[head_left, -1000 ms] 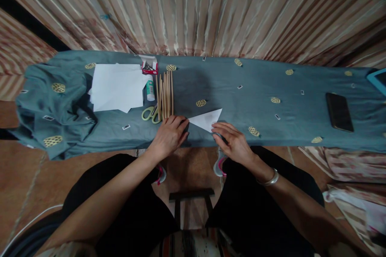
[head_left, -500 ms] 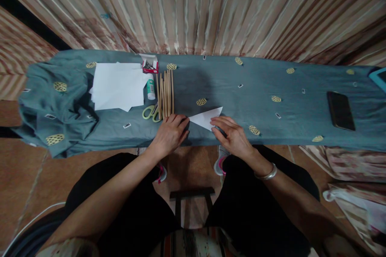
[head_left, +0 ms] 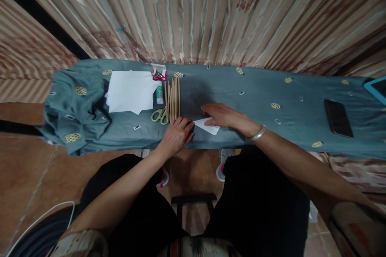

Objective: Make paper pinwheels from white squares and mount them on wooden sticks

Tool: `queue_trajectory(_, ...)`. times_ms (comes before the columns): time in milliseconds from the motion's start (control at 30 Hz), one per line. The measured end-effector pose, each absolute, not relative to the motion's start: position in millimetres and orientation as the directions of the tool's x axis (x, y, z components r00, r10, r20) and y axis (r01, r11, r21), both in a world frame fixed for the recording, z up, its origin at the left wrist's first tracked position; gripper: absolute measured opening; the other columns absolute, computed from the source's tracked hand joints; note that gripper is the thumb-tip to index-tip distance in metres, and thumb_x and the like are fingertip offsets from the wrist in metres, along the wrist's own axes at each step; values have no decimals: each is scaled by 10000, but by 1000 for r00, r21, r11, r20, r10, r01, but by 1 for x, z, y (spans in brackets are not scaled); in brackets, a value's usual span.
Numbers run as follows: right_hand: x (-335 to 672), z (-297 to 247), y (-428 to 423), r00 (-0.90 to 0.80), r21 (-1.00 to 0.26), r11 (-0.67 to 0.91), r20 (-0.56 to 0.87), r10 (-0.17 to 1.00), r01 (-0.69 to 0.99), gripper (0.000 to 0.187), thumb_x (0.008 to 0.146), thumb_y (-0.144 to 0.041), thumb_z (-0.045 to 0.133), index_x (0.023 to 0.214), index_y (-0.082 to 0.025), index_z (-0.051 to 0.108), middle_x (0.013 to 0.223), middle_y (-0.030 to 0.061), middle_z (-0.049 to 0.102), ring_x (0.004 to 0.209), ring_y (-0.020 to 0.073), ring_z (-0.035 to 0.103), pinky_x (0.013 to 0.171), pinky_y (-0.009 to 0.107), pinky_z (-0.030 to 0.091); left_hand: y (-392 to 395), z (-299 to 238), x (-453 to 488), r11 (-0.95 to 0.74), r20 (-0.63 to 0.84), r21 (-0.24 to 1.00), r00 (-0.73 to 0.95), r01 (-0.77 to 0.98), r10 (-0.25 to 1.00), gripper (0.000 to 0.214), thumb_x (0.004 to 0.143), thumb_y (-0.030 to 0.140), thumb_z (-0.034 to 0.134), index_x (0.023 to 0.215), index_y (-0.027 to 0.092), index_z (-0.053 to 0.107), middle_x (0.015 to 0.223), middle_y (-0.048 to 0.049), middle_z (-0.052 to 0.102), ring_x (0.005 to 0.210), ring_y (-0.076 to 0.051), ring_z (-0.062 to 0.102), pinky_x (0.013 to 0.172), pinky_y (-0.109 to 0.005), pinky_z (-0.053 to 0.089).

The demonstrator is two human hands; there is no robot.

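A folded white piece of paper (head_left: 212, 129), tapering to a point at its left, lies near the front edge of the cloth-covered table (head_left: 250, 128). My left hand (head_left: 177, 133) is closed at that pointed end, its fingertips pinching or pressing it. My right hand (head_left: 221, 115) reaches over the paper's far edge, the thumb on the paper and the fingers bent beyond it; the hand hides part of the sheet. Wooden sticks (head_left: 173, 98) lie side by side just beyond my left hand. Scissors with green handles (head_left: 157, 115) are partly under the sticks.
To the left lies a stack of white paper (head_left: 129, 92), beside a glue stick (head_left: 159, 93) and an open red box (head_left: 159, 73) of small metal pieces. A black phone (head_left: 338, 118) rests at the right, with a blue-edged device (head_left: 375, 91) at the far right.
My right hand has moved from the paper's right corner to its far edge, left and away from me. Less of the paper shows now. The view has shifted slightly.
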State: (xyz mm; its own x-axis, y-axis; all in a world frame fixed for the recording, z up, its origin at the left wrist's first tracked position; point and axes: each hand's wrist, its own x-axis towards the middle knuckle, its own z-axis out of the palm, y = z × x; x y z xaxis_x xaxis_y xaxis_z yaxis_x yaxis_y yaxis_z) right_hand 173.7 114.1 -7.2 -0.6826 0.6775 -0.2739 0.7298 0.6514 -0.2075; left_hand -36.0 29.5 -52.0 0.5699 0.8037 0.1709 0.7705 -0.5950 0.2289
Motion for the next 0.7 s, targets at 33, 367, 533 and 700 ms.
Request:
queue_trajectory(33,170,-5,118,-667,-199,641,-319,673,741,241,792,-234,683,1016,-154,648,984,96,700,905,241,634,731,303,421,29,-52,-36,-595,171,232,570,769,804,350,938,270,496,1227,97,589,1181,-142,613,1071,-296,517,884,-426,458)
queue_trajectory(367,155,-1,126,-592,-306,508,-463,660,805,60,654,-208,759,674,-187,706,664,28,673,655,182,594,566,280,321,30,-48,-37,-579,155,312,561,753,813,330,924,251,502,1198,98,605,1173,-158,610,1079,-307,525,910,-460,459)
queue_trajectory(533,170,1,107,-567,-444,380,-439,697,812,87,707,-251,722,693,-169,695,606,-12,620,580,127,539,535,248,338,31,-47,-36,-441,212,675,417,591,884,373,903,254,543,1256,136,579,1262,-158,586,1156,-275,545,1003,-461,442)
queue_trajectory(700,192,3,68,-510,-787,71,-325,797,612,303,721,-458,706,709,-162,644,575,-41,548,518,86,452,500,227,329,26,-45,-17,1,-21,997,242,83,970,449,774,392,696,1141,137,649,1058,-108,687,909,-204,638,825,-344,514)
